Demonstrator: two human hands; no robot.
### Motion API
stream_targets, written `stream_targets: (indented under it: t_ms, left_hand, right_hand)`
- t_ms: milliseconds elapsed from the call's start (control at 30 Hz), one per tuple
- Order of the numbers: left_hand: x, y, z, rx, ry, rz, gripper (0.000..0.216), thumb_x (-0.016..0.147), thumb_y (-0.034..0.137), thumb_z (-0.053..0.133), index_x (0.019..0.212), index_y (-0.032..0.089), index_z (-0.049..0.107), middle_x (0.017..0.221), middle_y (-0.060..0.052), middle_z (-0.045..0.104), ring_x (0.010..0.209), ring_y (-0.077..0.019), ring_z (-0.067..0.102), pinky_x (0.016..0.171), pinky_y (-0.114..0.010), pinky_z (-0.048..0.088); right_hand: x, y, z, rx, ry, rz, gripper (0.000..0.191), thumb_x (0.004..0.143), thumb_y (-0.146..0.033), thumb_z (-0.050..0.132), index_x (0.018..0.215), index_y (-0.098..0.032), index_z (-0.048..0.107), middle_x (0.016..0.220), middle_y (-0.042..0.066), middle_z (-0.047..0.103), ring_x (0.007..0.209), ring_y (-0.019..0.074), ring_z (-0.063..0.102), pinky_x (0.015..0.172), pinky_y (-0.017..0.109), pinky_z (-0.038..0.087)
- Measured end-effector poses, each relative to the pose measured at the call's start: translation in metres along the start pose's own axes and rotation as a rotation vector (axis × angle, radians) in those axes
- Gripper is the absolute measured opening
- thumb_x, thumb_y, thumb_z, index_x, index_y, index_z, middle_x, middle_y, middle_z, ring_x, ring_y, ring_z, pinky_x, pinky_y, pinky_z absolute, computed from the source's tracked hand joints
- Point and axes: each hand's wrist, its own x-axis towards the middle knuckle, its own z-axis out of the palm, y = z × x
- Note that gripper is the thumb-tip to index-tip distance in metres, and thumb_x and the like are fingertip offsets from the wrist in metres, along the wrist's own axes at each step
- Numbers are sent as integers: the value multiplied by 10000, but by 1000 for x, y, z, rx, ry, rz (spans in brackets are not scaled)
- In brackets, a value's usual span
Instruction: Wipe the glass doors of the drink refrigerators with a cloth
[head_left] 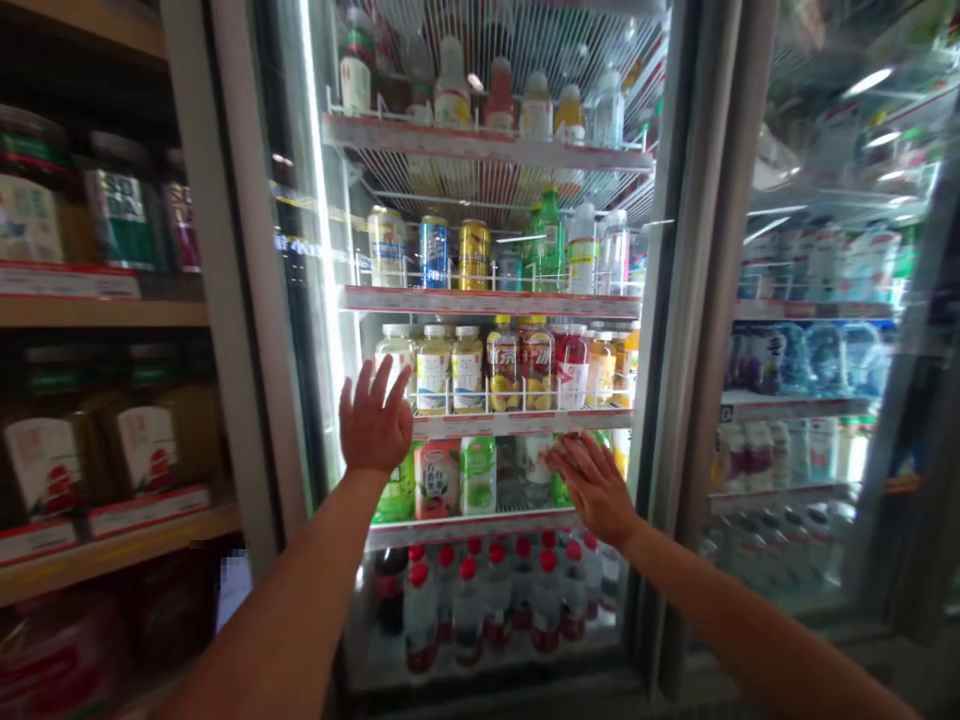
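Note:
Both arms stretch toward a lit drinks fridge with several shelves. My left hand [375, 415] has its fingers spread and holds nothing; it is in front of the left end of the middle shelf, nearest a pale bottle [395, 345]. My right hand [592, 480] is lower, its fingers stretched out toward the shelf of cartons, with nothing seen in it. Near it are a whitish bottle [538, 468] and a green carton [478, 475]. A pink carton [437, 480] stands between the hands. Whether either hand touches glass, I cannot tell.
Red-capped water bottles [469, 610] fill the fridge's bottom. Cans [433, 252] and green bottles [551, 240] stand higher up. A metal door frame [705, 300] rises on the right, beside another fridge [817, 400]. At left, a wooden shelf [112, 312] bears large jars.

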Motion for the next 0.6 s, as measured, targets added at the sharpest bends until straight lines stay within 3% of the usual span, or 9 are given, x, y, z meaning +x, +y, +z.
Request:
stream_targets:
  t_ms: [200, 300, 433, 500, 600]
  left_hand:
    - [0, 0, 0, 4, 4, 6, 617, 965, 234, 472, 1558, 300, 314, 1613, -32, 321, 1529, -253, 197, 1254, -504, 148]
    - [0, 1, -1, -27, 4, -9, 612, 966, 234, 470, 1554, 314, 322, 1609, -28, 330, 1530, -246, 192, 1256, -504, 136]
    - [0, 1, -2, -25, 9, -3, 620, 961, 225, 476, 1555, 307, 320, 1604, -37, 339, 1528, -247, 200, 1253, -502, 144]
    - [0, 1, -2, -28, 8, -3, 621, 961, 222, 476, 1556, 307, 318, 1601, -37, 344, 1527, -250, 205, 1251, -506, 146]
    - [-1, 0, -2, -51, -3, -20, 605, 962, 228, 477, 1546, 311, 341, 1598, -30, 351, 1528, -251, 201, 1253, -508, 134]
  right_hand:
    - [96, -23, 3, 23, 242, 252, 615, 995, -174, 443, 1576, -297, 281, 1628, 64, 301, 1533, 301, 175, 1197, 569, 291]
    - [91, -62, 21, 55, 132, 110, 588, 963, -165, 482, 1535, -266, 388, 1626, 35, 317, 1547, 302, 91, 1224, 534, 243]
    - [69, -98, 38, 117, -138, -408, 519, 966, -237, 500, 1481, -294, 471, 1608, -63, 353, 1549, 217, 100, 1267, 434, 144]
    - [82, -95, 35, 124, -144, -429, 509, 965, -238, 507, 1469, -306, 484, 1595, -63, 378, 1544, 197, 131, 1272, 437, 103]
    - [110, -85, 30, 110, -57, -231, 534, 946, -204, 525, 1467, -317, 489, 1573, -33, 421, 1540, 213, 158, 1267, 465, 89]
